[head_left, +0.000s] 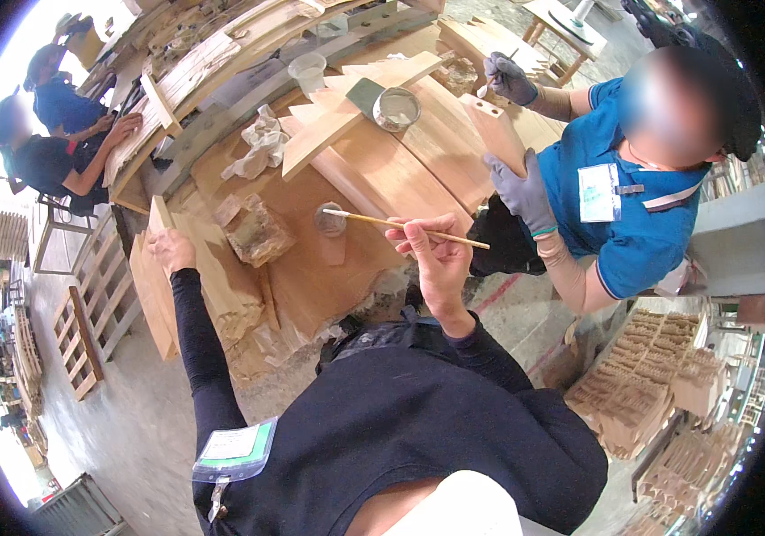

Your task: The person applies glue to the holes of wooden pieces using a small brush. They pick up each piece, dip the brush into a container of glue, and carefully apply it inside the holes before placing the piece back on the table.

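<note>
The right hand (436, 256) pinches a thin white-tipped wooden brush (370, 219) right of the rough brown block (255, 230), apart from the pale wooden board (160, 215) the left hand (171, 250) grips left of it; completed brushwork cannot be verified.

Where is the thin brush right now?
In the head view, the thin brush is near the middle, held in the person's right hand, its white tip pointing left and overlapping the small cup in the picture.
</note>
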{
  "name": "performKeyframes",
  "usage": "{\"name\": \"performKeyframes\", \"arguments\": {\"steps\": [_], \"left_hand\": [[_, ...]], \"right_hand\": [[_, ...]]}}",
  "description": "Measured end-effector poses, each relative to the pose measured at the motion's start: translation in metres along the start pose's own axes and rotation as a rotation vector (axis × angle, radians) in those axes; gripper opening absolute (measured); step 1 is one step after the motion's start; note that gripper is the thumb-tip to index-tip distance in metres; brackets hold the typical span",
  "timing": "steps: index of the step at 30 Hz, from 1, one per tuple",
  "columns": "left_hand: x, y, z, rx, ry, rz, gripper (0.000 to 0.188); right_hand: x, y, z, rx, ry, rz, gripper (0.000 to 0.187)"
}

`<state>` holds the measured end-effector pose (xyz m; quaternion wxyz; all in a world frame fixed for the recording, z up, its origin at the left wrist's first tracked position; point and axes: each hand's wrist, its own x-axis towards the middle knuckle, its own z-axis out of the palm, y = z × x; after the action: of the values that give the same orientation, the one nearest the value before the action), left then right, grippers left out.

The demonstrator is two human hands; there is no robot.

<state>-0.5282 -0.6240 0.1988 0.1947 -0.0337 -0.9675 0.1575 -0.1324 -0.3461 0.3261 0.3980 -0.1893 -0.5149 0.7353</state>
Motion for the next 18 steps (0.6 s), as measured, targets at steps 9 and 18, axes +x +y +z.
{"name": "performKeyframes", "arguments": {"steps": [9,18], "left_hand": [[0.023,-0.083,0.029,-0.369,0.100,0.330,0.021],[-0.028,-0.122,-0.072,-1.827,-0.414,-0.237,0.037]], "right_hand": [[0.005,0.003,-0.014,0.036,0.012,0.014,0.012],[0.010,0.003,-0.016,0.022,0.026,0.003,0.012]]}}
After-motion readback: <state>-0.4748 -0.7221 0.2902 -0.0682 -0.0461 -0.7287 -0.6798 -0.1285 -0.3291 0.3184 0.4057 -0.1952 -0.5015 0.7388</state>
